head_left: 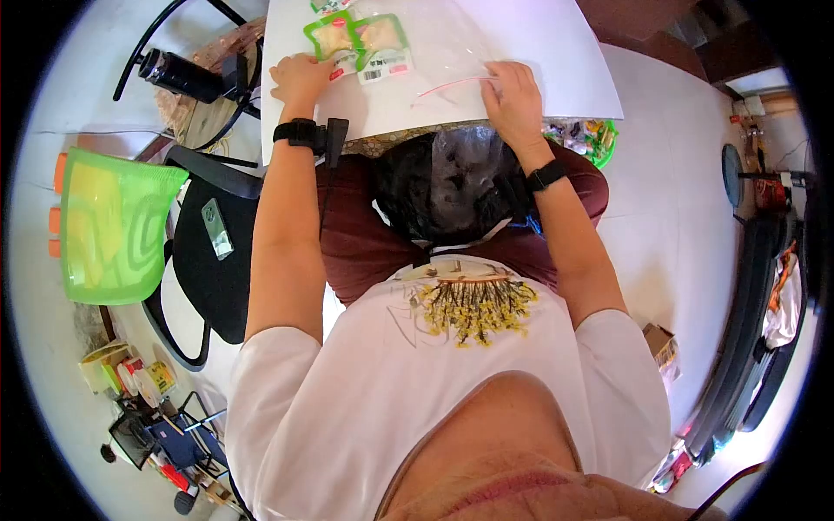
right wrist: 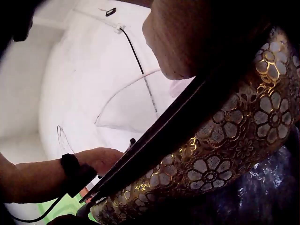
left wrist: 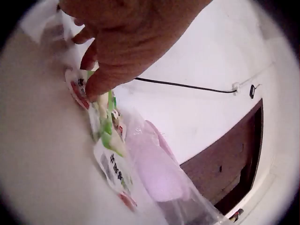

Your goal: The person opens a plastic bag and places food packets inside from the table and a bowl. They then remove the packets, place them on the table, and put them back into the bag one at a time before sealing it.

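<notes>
My left hand [head_left: 300,80] is at the table's left side, thumb against the edge of a green-edged packet [head_left: 332,39] with pale contents. Its other fingers spread leftward, away from the packet. A second such packet [head_left: 380,39] overlaps the first, its white label facing up. In the left wrist view the thumb lies right at the packets [left wrist: 112,164]. Near the table's front edge, my right hand [head_left: 514,104] pinches the pink-red rim of a clear plastic bag [head_left: 447,43]. That rim [right wrist: 117,91] curves out from the hand in the right wrist view.
Another green packet [head_left: 330,5] lies at the far edge of the white table [head_left: 573,52]. A black bag [head_left: 443,187] sits on the person's lap, below a flower-patterned table edge [right wrist: 211,173]. A green bin [head_left: 604,143] stands right; a chair holding a phone [head_left: 217,230] stands left.
</notes>
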A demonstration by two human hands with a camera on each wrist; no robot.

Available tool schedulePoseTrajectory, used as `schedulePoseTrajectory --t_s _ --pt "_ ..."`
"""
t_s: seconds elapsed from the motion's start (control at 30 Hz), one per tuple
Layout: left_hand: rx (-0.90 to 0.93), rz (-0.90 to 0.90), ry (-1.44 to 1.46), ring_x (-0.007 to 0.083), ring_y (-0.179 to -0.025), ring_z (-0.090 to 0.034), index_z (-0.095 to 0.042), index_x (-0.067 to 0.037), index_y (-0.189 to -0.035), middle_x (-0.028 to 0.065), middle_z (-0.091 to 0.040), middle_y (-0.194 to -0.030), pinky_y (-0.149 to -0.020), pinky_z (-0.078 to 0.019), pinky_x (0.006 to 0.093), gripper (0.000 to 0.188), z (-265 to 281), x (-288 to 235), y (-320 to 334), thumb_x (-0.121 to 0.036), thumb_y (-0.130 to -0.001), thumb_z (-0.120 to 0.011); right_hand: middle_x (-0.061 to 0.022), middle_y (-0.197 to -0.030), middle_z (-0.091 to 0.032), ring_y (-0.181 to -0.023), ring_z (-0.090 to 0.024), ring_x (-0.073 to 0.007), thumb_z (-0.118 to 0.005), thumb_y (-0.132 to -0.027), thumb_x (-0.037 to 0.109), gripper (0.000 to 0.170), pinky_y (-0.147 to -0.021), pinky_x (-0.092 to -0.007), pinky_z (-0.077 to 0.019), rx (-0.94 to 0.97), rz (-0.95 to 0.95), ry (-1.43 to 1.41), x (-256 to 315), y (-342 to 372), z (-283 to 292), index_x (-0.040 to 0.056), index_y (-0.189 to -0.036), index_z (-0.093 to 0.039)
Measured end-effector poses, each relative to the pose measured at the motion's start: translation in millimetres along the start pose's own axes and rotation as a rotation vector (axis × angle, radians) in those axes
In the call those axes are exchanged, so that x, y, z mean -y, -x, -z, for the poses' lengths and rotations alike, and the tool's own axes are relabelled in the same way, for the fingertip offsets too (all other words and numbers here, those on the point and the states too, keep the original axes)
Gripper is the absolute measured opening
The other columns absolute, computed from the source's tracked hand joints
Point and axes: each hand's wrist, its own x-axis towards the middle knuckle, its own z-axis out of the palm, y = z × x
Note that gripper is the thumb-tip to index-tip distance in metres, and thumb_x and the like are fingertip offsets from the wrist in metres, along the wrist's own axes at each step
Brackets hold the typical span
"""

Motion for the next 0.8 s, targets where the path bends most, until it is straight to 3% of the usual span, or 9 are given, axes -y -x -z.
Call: schedulePoseTrajectory --t_s 0.03,0.07,0.17,0.2,0.4,0.63,0.67,0.7,0.8 --pt "0.019 -0.003 0.026 0.0307 -0.123 -0.037 -0.064 -0.006 -0.107 0.0147 -0.056 -0.118 -0.093 -0.0323 0.0567 0.049 -2.8 2.9 -2.0 -0.040 -0.072 -0.061 -0.0107 -0.087 -0.060 -0.086 -0.056 -0.0319 -0.062 -0.074 0.007 0.015 -0.077 -0.0394 -0.0455 -0.015 -0.010 0.010 4.1 -1.9 0.6 0.0049 -0.089 -0.058" --pt "-0.066 -0.031 0.082 0.0311 -0.108 -0.051 -0.065 -0.004 -0.100 0.0157 -0.062 -0.103 -0.087 -0.0402 0.0522 0.039 -6.7 6.0 -2.1 -0.032 -0.073 -0.061 -0.0101 -0.087 -0.060 -0.085 -0.056 -0.0320 -0.062 -0.075 0.008 0.014 -0.077 -0.0395 -0.0458 -0.030 -0.019 0.020 4.8 -2.5 1.9 0.0054 -0.088 -0.058" --pt "-0.278 -0.136 0.486 0.0336 -0.082 -0.061 -0.063 -0.001 -0.089 0.0188 -0.064 -0.085 -0.075 -0.0479 0.0461 0.026 -17.4 29.4 -13.2 -0.022 -0.076 -0.060 -0.0092 -0.087 -0.060 -0.083 -0.057 -0.0308 -0.063 -0.075 0.008 0.013 -0.074 -0.0384 -0.0476 0.031 -0.031 -0.018 -4.6 2.8 0.6 0.0069 -0.088 -0.061" --pt "-0.376 -0.238 0.488 0.0290 -0.063 -0.060 -0.059 0.001 -0.078 0.0167 -0.062 -0.074 -0.058 -0.0505 0.0375 0.016 -11.3 34.6 -13.3 -0.015 -0.078 -0.057 -0.0088 -0.087 -0.060 -0.081 -0.058 -0.0300 -0.063 -0.076 0.009 0.012 -0.072 -0.0376 -0.0481 0.040 -0.052 -0.022 -5.8 2.9 0.8 0.0075 -0.087 -0.062" --pt "-0.245 -0.111 1.164 0.0130 -0.064 -0.057 -0.055 -0.003 -0.092 0.0053 -0.057 -0.075 -0.048 -0.0486 0.0265 0.012 37.1 40.3 69.7 -0.012 -0.085 -0.055 -0.0062 -0.080 -0.061 -0.067 -0.060 -0.0237 -0.065 -0.077 0.011 0.007 -0.058 -0.0319 -0.0489 -0.033 -0.068 -0.020 -3.7 0.6 6.6 0.0082 -0.084 -0.065" --pt "0.488 -0.052 1.551 0.0102 -0.071 -0.060 -0.054 -0.002 -0.102 0.0047 -0.062 -0.085 -0.066 -0.0512 0.0231 0.014 45.5 16.5 184.1 -0.004 -0.089 -0.051 -0.0053 -0.076 -0.060 -0.062 -0.059 -0.0223 -0.066 -0.076 0.012 0.006 -0.055 -0.0303 -0.0481 -0.015 -0.063 -0.045 8.3 -7.8 22.1 0.0084 -0.081 -0.066" --pt "0.640 -0.115 1.602 0.0151 -0.079 -0.063 -0.054 -0.001 -0.104 0.0088 -0.063 -0.093 -0.073 -0.0526 0.0283 0.016 31.5 25.4 184.1 -0.007 -0.089 -0.052 -0.0050 -0.076 -0.059 -0.063 -0.059 -0.0238 -0.066 -0.076 0.012 0.005 -0.055 -0.0319 -0.0485 -0.005 -0.060 -0.049 12.7 -9.6 23.0 0.0093 -0.080 -0.066" --pt "0.578 -0.018 1.567 0.0096 -0.071 -0.060 -0.053 0.001 -0.104 0.0064 -0.062 -0.087 -0.064 -0.0508 0.0221 0.016 35.1 3.3 199.3 -0.004 -0.089 -0.049 -0.0051 -0.075 -0.059 -0.063 -0.059 -0.0240 -0.065 -0.076 0.012 0.005 -0.055 -0.0321 -0.0484 0.009 -0.055 -0.052 17.9 -10.9 23.9 0.0095 -0.080 -0.066" --pt "0.667 0.045 1.565 0.0104 -0.070 -0.059 -0.049 0.001 -0.114 0.0081 -0.062 -0.093 -0.057 -0.0476 0.0214 0.026 26.7 -12.7 202.1 -0.002 -0.089 -0.046 -0.0052 -0.074 -0.057 -0.063 -0.058 -0.0247 -0.064 -0.077 0.012 0.004 -0.055 -0.0328 -0.0481 0.055 -0.045 -0.069 35.2 -13.6 28.5 0.0100 -0.080 -0.066"
